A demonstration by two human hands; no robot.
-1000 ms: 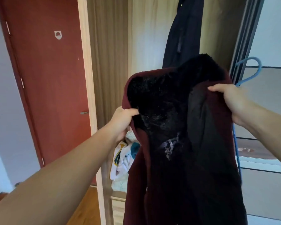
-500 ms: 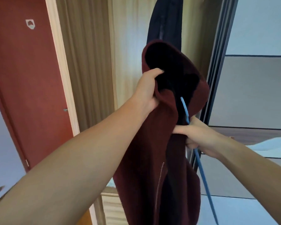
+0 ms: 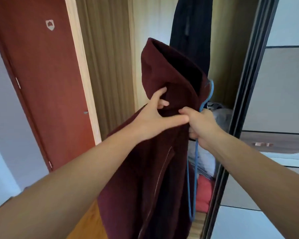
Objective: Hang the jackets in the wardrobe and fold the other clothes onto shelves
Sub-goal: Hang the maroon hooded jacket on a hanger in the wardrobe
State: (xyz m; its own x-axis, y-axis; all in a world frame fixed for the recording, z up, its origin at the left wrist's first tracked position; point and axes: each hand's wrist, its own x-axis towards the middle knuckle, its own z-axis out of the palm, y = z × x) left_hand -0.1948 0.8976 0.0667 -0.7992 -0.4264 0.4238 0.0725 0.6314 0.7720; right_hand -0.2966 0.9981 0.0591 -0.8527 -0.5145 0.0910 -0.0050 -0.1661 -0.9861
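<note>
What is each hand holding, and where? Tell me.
Left hand pinches the maroon jacket below its hood. Right hand grips the blue hanger near its neck.

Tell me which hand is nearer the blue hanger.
Right. The right hand grips the blue hanger just below its hook, beside the maroon jacket. The left hand pinches the jacket's fabric further left, off the hanger.
</note>
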